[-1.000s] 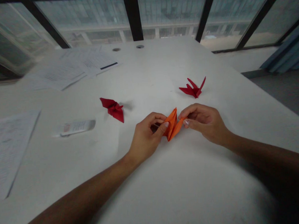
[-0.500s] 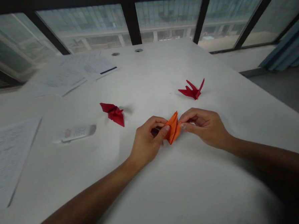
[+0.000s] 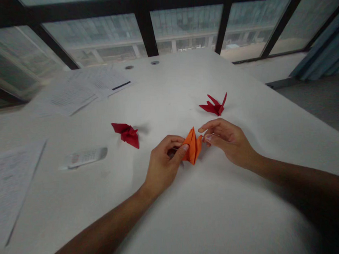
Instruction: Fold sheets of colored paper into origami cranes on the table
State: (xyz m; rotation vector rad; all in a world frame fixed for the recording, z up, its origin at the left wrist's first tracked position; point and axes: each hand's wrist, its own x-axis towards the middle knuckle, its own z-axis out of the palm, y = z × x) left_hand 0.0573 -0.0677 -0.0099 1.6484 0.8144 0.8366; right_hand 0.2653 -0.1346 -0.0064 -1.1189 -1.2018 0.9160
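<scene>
An orange paper fold [image 3: 192, 149] is being pinched near the table's [image 3: 214, 215] middle: the left hand [image 3: 163, 166] is clamped on its left flap, thumb and fingers together. The right hand [image 3: 226, 139] is being held just beside its right tip, fingers slightly apart; contact cannot be told. Judged from shape, it is only part-folded: pointed, creased, no wings spread yet. Farther off, two finished red paper cranes [image 3: 126, 133] [image 3: 214, 106] are lying well apart, matte and sharp-edged. A white remote-like device [image 3: 84, 157] and printed sheets [image 3: 83, 88] are lying left, before dark-framed windows [image 3: 141, 26].
</scene>
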